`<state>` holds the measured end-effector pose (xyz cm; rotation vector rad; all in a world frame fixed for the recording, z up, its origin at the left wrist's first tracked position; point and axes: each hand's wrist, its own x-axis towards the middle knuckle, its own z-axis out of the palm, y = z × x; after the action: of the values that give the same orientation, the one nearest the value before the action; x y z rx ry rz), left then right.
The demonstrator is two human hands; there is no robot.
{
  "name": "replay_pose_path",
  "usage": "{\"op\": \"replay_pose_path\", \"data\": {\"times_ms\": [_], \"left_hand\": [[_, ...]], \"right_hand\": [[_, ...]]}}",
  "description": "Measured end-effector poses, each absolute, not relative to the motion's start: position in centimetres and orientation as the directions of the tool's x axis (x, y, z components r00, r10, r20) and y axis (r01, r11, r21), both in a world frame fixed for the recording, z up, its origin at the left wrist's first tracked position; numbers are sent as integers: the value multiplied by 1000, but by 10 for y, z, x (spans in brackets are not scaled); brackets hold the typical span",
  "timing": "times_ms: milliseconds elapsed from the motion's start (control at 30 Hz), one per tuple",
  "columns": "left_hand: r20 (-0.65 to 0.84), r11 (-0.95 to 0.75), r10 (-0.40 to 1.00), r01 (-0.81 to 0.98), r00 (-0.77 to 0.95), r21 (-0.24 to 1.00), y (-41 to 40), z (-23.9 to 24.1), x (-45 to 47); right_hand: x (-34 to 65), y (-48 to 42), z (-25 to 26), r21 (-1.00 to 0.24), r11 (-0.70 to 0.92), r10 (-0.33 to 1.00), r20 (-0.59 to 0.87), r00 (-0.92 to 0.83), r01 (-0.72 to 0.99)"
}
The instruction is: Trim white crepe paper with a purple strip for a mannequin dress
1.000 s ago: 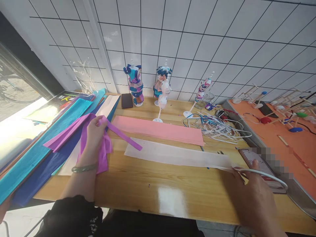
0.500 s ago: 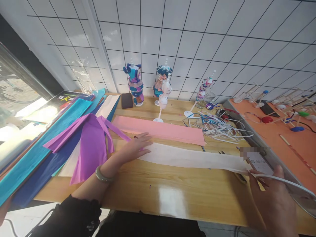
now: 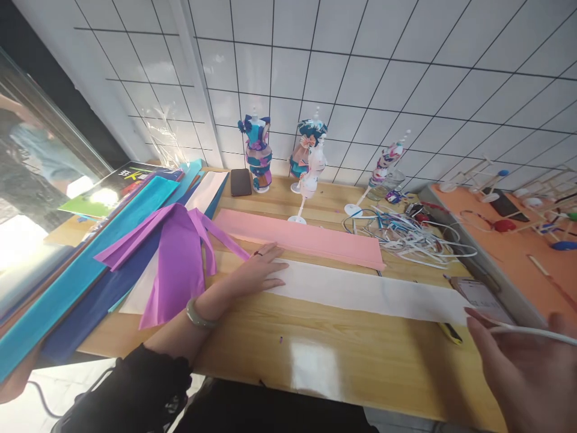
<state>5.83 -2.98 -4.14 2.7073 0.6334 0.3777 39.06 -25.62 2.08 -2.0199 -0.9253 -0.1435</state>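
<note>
Left hand (image 3: 252, 273) presses flat, fingers spread, on the white paper strip (image 3: 369, 291); right hand (image 3: 527, 361), grip unclear, hovers beyond its other end, where a tug could tear it.

1. Under my left hand (image 3: 252, 273), the white strip (image 3: 369, 291) looks like thin, matt paper.
2. The table (image 3: 315, 355) is varnished wood, glossy with glare.
3. The pink sheet (image 3: 297, 237) and purple sheet (image 3: 178, 264) look like matt crepe paper.
4. The cord (image 3: 532, 331) across my right hand (image 3: 527, 373) looks like smooth plastic.
</note>
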Motion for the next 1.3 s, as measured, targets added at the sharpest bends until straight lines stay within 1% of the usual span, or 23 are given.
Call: {"op": "replay_pose_path", "data": {"times_ms": [33, 67, 133, 233, 300, 367, 433, 500, 567, 633, 767, 933, 1033, 1100, 1167, 1300], "left_hand": [[184, -841, 474, 380, 861, 386, -30, -41, 58], [194, -835, 482, 380, 854, 399, -29, -41, 58], [228, -820, 501, 373, 835, 435, -29, -38, 59], [312, -786, 533, 324, 787, 526, -33, -29, 60], [342, -741, 554, 263, 759, 618, -38, -20, 62], [301, -651, 589, 219, 750, 727, -45, -11, 63], [218, -537, 602, 188, 768, 822, -52, -4, 64], [94, -395, 587, 183, 804, 900, -56, 0, 65], [-9, -246, 540, 168, 842, 955, -58, 0, 66], [-53, -134, 486, 134, 873, 982, -58, -2, 67], [-95, -1, 421, 105, 902, 994, -58, -5, 67], [-139, 116, 374, 102, 917, 988, -59, -8, 67], [-130, 153, 372, 77, 919, 985, -59, -9, 68], [-114, 166, 386, 52, 915, 985, -59, -8, 69], [-99, 178, 391, 30, 915, 984, -60, -5, 69], [-77, 181, 354, 12, 932, 983, -61, -2, 69]], "right_hand": [[378, -251, 22, -785, -249, 577, 351, 738, 567], [366, -247, 21, -854, -165, 578, 321, 750, 493], [342, -239, 15, -939, -33, 671, 234, 704, 344], [309, -228, 6, -988, 55, 821, 126, 556, 142], [290, -221, 3, -993, 81, 876, 110, 469, 83], [273, -215, 2, -991, 95, 899, 126, 419, 93], [260, -210, 1, -986, 97, 914, 143, 380, 137], [249, -208, -1, -976, 83, 929, 148, 340, 200], [242, -207, -4, -956, 67, 943, 154, 294, 285], [237, -205, -6, -926, 78, 960, 170, 224, 369], [233, -201, -9, -854, 175, 963, 252, 96, 491], [232, -194, -12, -790, 241, 946, 320, 44, 563], [234, -193, -16, -802, 226, 951, 306, 54, 553], [234, -194, -18, -838, 191, 961, 266, 78, 511], [233, -195, -18, -890, 146, 969, 216, 118, 431], [228, -193, -10, -978, 62, 967, 108, 230, 199]]}}
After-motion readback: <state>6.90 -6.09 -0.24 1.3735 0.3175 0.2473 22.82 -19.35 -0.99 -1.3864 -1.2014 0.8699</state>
